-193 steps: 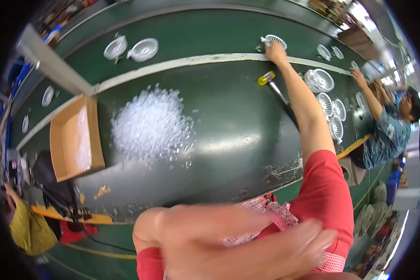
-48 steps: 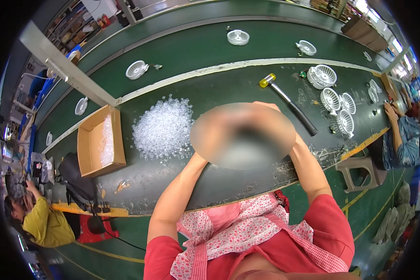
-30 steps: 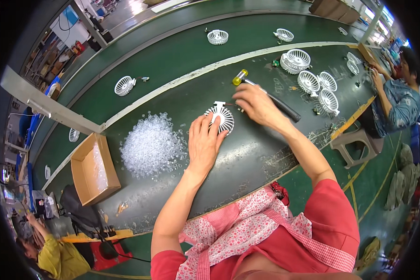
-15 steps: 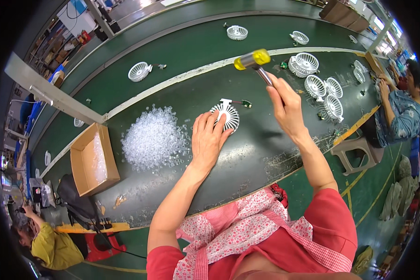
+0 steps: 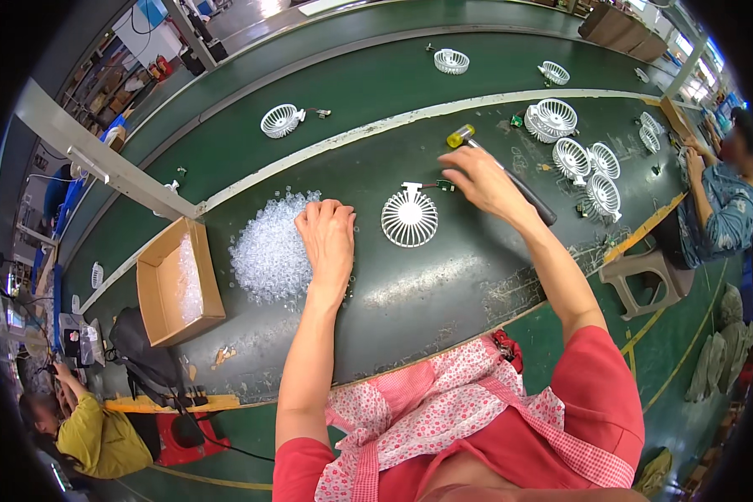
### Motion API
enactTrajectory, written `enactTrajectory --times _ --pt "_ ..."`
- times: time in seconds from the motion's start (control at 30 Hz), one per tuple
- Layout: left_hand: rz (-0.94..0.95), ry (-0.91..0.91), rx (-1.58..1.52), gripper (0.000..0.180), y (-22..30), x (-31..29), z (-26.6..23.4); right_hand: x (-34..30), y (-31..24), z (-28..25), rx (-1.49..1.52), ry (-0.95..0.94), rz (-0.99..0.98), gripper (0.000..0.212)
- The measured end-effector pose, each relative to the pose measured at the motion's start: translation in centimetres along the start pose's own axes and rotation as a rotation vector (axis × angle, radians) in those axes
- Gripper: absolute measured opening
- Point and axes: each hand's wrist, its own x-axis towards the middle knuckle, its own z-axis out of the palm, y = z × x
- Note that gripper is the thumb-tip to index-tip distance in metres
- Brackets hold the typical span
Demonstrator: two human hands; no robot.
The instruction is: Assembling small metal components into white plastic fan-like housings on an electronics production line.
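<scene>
My left hand (image 5: 326, 238) is at the right side of a heap of small clear plastic pieces (image 5: 263, 255). Its fingers curl down together, and anything beneath them is hidden. To its right a white ribbed fan-like round part (image 5: 410, 219) lies flat, with a small green circuit board (image 5: 445, 186) wired to its top tab. My right hand (image 5: 485, 182), empty, is raised beyond that part with fingers spread. Next to it a mallet (image 5: 529, 194) with yellow faces and a dark grip rests on the table, partly covered by the hand.
A cardboard box (image 5: 148, 289) holding clear pieces stands left of the heap. Several white ribbed parts (image 5: 571, 159) cluster at the right. Others ride the green belt (image 5: 360, 88) behind a pale rail. A co-worker (image 5: 724, 197) sits at the right, another (image 5: 100, 435) at lower left.
My right hand has let go of the mallet, which now lies on the table. My left hand has moved off the round part, leftward to the heap. Parts on the belt have shifted right.
</scene>
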Motion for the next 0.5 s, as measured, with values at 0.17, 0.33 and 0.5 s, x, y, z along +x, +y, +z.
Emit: enactTrajectory --times 0.17,0.33,0.5 --pt "-0.012 -0.041 -0.017 0.011 0.0 0.2 0.2 0.7 -1.2 3.0 0.033 -0.151 0.009 0.020" --pt "-0.046 -0.027 0.030 0.008 0.0 0.5 0.4 0.0 -2.3 4.3 0.193 -0.091 0.049 0.014" --pt "-0.037 -0.025 0.077 0.008 -0.1 0.6 0.5 -0.3 -3.0 4.7 0.242 0.008 0.027 0.014"
